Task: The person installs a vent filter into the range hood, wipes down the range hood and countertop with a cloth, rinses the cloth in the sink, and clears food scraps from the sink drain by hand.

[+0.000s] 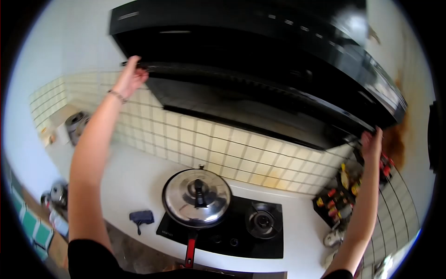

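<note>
A large black range hood [200, 51] fills the top of the view, with its long dark panel [241, 86] running between my hands. My left hand [131, 78], with a dark bracelet at the wrist, is closed around the panel's left end. At the far right, my right hand [372, 142] grips its lower right corner; some fingers are hidden behind the edge. Both arms are raised and spread wide. Beneath the hood, a slanted dark back plate [232, 109] faces me.
Below stands a black gas cooktop [246, 244], a lidded pan [197, 197] with a red-and-black handle on its left burner. A dark cloth [141, 216] lies on the white counter [125, 181]. Several condiment bottles fill a black rack [325, 209] at right. A grey appliance [74, 125] sits at left.
</note>
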Available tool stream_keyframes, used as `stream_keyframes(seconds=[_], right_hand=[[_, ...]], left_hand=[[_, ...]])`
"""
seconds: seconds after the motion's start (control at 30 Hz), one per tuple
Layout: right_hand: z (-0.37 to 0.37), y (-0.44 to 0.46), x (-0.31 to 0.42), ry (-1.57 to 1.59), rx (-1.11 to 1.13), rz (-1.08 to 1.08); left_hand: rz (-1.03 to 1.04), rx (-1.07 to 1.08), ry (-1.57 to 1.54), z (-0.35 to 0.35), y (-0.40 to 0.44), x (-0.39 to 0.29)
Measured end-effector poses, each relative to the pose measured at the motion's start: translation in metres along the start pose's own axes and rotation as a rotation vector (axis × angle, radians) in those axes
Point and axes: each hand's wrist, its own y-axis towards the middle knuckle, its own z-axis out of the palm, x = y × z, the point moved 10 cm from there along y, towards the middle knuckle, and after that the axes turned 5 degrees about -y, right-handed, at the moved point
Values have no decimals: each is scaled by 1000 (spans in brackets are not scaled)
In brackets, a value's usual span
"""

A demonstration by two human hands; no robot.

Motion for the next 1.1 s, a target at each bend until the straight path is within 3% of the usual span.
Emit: stream_keyframes(seconds=[0.07, 0.13, 0.3, 0.5, 0.7, 0.9, 0.93, 1.03, 1.1], right_hand=[[25, -33, 12, -68, -57, -74], [24, -26, 2, -74, -104, 25], [36, -27, 2, -2, -140, 38], [47, -33, 14, -103, -134, 49], [55, -23, 5, 47, -40, 82], [63, -25, 9, 14, 54, 37], [63, -26, 9, 13, 34, 40], [65, -27, 11, 35, 7, 16], [70, -26, 10, 57, 46, -4]], left_hand=[[24, 18, -17, -7, 13, -2], [-74, 18, -44, -24, 41, 4], [-85, 43, -92, -20, 52, -6], [-96, 25, 24, 5, 32, -18], [-259, 251, -204, 24, 27, -15], [-192, 248, -195, 18, 36, -19], [-199, 359, -191, 23, 39, -18], [-150, 236, -194, 12, 43, -13], [-123, 281, -172, -2, 60, -10]])
